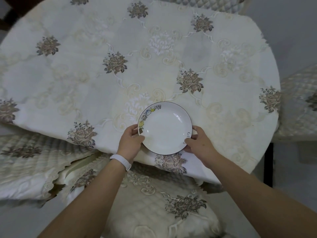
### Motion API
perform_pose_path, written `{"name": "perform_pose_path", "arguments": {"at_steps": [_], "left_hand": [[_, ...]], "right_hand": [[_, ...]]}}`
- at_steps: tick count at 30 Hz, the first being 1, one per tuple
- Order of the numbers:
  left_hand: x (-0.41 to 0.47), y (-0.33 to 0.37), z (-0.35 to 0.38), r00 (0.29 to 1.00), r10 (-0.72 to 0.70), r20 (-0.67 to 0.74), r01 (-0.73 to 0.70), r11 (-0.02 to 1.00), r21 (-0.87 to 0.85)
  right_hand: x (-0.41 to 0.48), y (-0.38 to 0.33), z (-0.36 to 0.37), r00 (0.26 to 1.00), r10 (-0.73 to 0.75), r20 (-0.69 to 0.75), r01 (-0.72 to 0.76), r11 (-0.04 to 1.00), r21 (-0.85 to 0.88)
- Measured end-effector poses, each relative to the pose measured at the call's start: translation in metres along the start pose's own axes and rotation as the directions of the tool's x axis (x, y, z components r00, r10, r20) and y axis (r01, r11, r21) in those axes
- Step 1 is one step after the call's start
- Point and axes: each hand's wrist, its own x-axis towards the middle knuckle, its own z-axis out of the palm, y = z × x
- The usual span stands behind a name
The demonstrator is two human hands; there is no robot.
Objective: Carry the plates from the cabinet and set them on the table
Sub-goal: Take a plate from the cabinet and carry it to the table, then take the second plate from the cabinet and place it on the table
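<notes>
A white plate with a thin dark rim and small coloured drawings along its left edge is at the near edge of the round table, which is covered by a cream floral cloth. My left hand grips the plate's left rim, thumb on top. My right hand grips its right rim, thumb on the rim by some dark lettering. Whether the plate rests on the cloth or hovers just above it is unclear. No cabinet is in view.
A chair with a quilted floral cushion stands right in front of me, under the table's edge. Other cushioned chairs sit at the left, the right and the far side. My left wrist carries a white band.
</notes>
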Motion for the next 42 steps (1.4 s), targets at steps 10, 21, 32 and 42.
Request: {"name": "perform_pose_path", "arguments": {"at_steps": [10, 21, 32, 42], "left_hand": [[-0.078, 0.017, -0.008, 1.000, 0.027, 0.010, -0.027, 0.996, 0.081], [-0.208, 0.009, 0.015, 0.830, 0.536, 0.152, -0.434, 0.451, 0.780], [-0.298, -0.007, -0.036, 0.803, 0.592, 0.066, -0.272, 0.267, 0.924], [-0.383, -0.056, -0.175, 0.759, 0.630, -0.166, -0.144, 0.411, 0.900]], "right_hand": [[-0.047, -0.004, -0.047, 0.982, -0.178, 0.063, 0.188, 0.939, -0.289], [-0.125, -0.003, -0.101, 0.726, -0.516, 0.454, 0.654, 0.315, -0.688], [-0.206, -0.018, -0.044, 0.461, -0.602, 0.652, 0.806, -0.023, -0.591], [-0.290, -0.004, 0.099, 0.344, -0.481, 0.806, 0.856, -0.192, -0.480]]}}
